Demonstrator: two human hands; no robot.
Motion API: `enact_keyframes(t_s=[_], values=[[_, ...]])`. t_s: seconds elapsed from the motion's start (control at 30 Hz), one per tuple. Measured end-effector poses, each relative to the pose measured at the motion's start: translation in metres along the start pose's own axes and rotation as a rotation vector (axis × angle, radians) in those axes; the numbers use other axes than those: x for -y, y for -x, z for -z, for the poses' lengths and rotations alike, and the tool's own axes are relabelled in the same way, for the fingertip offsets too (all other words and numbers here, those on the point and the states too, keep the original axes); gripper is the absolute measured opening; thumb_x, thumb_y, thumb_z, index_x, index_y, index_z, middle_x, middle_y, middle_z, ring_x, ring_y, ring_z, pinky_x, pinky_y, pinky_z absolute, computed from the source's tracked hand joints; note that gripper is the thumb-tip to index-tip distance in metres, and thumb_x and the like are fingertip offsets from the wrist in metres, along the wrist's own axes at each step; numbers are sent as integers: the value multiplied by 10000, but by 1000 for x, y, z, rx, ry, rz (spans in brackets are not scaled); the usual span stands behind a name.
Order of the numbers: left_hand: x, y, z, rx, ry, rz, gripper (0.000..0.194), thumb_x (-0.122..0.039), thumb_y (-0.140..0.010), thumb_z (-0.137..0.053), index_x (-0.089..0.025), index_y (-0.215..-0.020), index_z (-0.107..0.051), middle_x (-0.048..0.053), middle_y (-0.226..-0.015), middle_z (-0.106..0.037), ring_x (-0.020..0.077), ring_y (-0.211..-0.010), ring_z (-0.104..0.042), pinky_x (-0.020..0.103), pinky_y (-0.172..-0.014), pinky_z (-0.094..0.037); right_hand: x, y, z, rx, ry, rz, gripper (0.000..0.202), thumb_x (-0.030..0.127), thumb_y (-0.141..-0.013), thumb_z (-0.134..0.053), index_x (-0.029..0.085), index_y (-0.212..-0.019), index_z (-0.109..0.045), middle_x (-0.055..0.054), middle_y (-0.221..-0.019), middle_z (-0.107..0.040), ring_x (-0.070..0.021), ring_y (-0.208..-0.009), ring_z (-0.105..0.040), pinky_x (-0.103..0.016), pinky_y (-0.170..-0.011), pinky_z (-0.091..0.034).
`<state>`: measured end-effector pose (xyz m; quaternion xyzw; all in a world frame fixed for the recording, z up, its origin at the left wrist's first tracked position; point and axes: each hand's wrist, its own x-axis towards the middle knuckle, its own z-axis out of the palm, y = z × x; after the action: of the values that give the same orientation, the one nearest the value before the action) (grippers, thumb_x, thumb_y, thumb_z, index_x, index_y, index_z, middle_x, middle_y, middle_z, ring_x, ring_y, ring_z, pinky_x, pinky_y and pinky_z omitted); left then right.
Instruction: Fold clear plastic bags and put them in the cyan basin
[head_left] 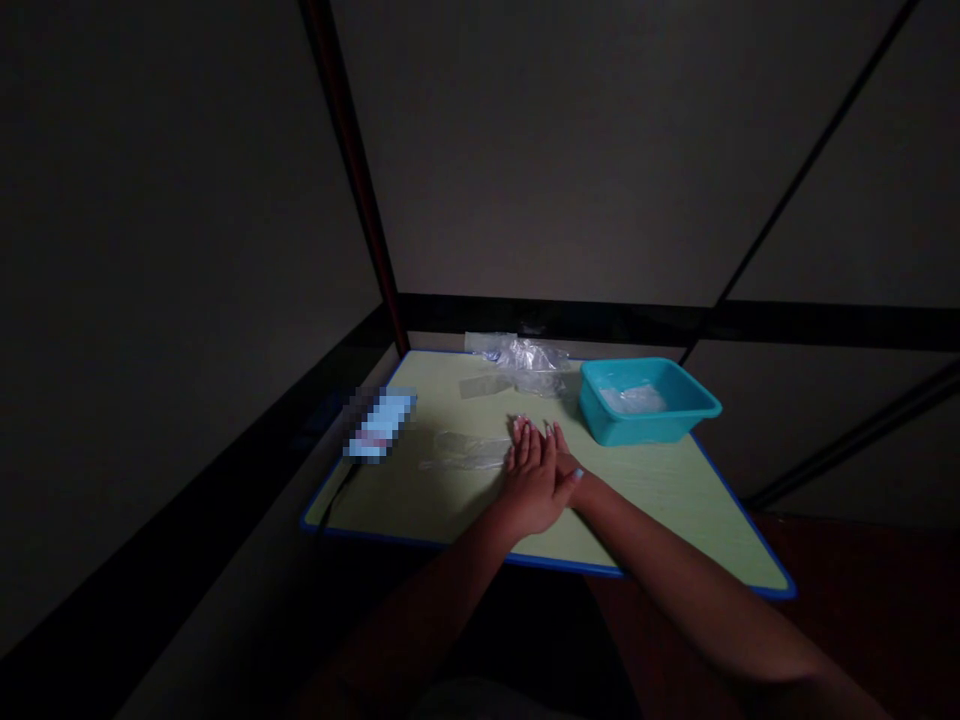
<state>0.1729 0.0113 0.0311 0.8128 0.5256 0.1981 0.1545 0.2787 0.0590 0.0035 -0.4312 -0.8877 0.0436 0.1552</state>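
Note:
My left hand (534, 492) lies flat across my right hand (566, 462), its fingers stretched forward and its thumb out to the right. Beneath it, most of my right hand is covered; the fingers that show lie extended, pointing away from me. A clear plastic bag (466, 452) lies flat on the table just left of both hands, and its right end reaches the fingers. Whether the right hand presses on that end is hard to see in the dim light.
A turquoise plastic basin (641, 432) stands at the back right with clear plastic (634, 399) inside. Crumpled clear bags (531, 362) lie at the far edge. A lit, blurred-out phone-like screen (381, 428) is at the left, with a cable. The yellowish table (420, 510) has a blue rim.

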Motion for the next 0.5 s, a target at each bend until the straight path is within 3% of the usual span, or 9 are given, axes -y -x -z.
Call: enact_keyframes(t_s=[0.1, 0.17, 0.37, 0.5], values=[[13, 5, 0, 8, -10, -6, 787, -593, -946, -259, -44, -1504, -181, 237, -1579, -13, 352, -1451, 53, 546, -1160, -171, 0, 1, 9, 198, 51, 84, 727, 464, -862, -487, 137, -1491, -323, -180, -1563, -151, -387, -1435, -146, -616, -1104, 13], [22, 10, 2, 25, -27, -8, 771, -585, -952, -263, -66, -1512, -157, 233, -1580, -13, 345, -1456, 20, 538, -1157, -188, 2, -1, 15, 275, 78, 82, 793, 449, -851, -504, 123, -1519, -228, -203, -1566, -96, -368, -1450, -94, -658, -1087, 26], [46, 25, 9, 31, -166, -3, 722, -544, -959, -304, -86, -1507, -194, 230, -1560, -201, 332, -1451, -152, 512, -1146, -243, 9, -4, 22, 320, 100, 54, 865, 436, -853, -460, 85, -1532, -56, -204, -1571, -68, -320, -1465, -65, -658, -1089, 29], [58, 36, 20, 51, -252, -40, 679, -520, -963, -332, -53, -1456, -324, 242, -1536, -264, 329, -1444, -191, 485, -1148, -257, 8, -5, 21, 334, 87, 41, 945, 575, -847, -456, 76, -1529, -34, -203, -1572, -55, -323, -1466, -35, -653, -1089, 48]])
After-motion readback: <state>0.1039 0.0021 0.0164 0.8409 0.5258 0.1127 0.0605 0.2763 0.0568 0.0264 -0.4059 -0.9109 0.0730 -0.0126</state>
